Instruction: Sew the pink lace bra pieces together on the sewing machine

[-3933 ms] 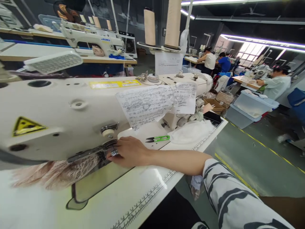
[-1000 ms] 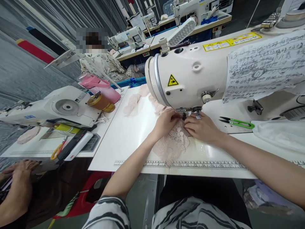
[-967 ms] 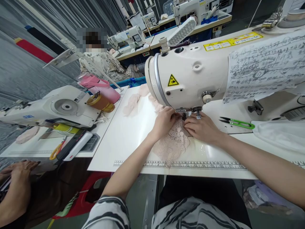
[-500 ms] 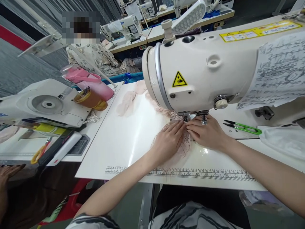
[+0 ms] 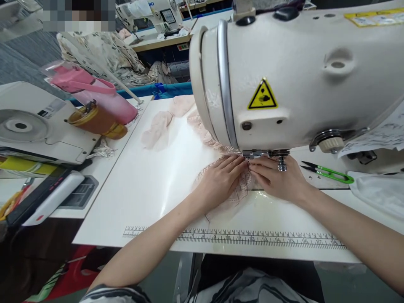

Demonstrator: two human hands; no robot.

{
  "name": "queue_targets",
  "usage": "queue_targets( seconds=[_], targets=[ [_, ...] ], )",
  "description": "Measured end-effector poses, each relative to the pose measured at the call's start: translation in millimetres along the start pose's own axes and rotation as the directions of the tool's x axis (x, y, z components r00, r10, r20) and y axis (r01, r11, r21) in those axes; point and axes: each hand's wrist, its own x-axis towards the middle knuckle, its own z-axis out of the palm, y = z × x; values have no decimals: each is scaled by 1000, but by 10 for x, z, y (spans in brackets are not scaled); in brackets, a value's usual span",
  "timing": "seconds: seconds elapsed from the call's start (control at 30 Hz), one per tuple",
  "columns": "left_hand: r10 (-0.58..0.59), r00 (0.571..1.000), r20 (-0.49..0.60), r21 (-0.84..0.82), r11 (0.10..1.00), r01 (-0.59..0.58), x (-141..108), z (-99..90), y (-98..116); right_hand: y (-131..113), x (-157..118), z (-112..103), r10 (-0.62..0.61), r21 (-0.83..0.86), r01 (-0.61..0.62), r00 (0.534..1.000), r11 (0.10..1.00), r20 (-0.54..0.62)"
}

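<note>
Pale pink lace fabric [image 5: 243,185] lies under the needle area of a white sewing machine [image 5: 284,84], with loose dark threads trailing from it. My left hand [image 5: 221,176] rests on the fabric, its fingers stretched out and their tips close to the presser foot. From the other side my right hand [image 5: 280,176] closes at the fabric's edge, thumb and fingers drawn together; the machine's metal parts partly cover it. Both sets of fingertips nearly meet just below the needle area. The needle itself is hidden.
Green thread snips [image 5: 334,173] lie right of my right hand, near white cloth [image 5: 378,191]. More pink fabric [image 5: 158,130] spreads at the back left. A pink bottle [image 5: 107,101] and amber cup [image 5: 97,120] stand beyond. A printed ruler [image 5: 236,237] runs along the front edge. A person sits ahead.
My view has moved closer and shifted, so the machine looks larger. Both hands stay at the fabric by the presser foot. A co-worker's hand at the far left has left view.
</note>
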Motion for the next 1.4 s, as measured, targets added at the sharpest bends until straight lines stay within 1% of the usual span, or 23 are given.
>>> queue_targets(
  seconds=[0.17,0.4,0.8,0.93,1.03,1.27,1.4],
  targets=[
    [-1,1000,27,26,1000,0,-1,-8,9,-1,-17,27,6,-3,-6,999,1000,-31],
    [-12,999,51,47,999,9,6,-37,37,-14,-22,29,-49,-105,38,994,994,-103],
    [-16,999,30,51,999,14,8,-22,34,-23,3,25,-56,-117,41,991,992,-125],
    [-26,999,28,51,998,24,8,-16,29,-26,12,14,-54,-110,42,992,993,-114],
    [-24,999,31,65,998,22,5,-15,23,-18,12,14,-82,-115,67,988,991,-130],
    [-12,999,-36,41,999,13,16,10,2,-15,36,-20,-155,-194,114,966,974,-209],
    [-10,996,-90,27,1000,13,12,11,14,-12,43,-46,-168,-175,133,965,976,-203]
  ],
)
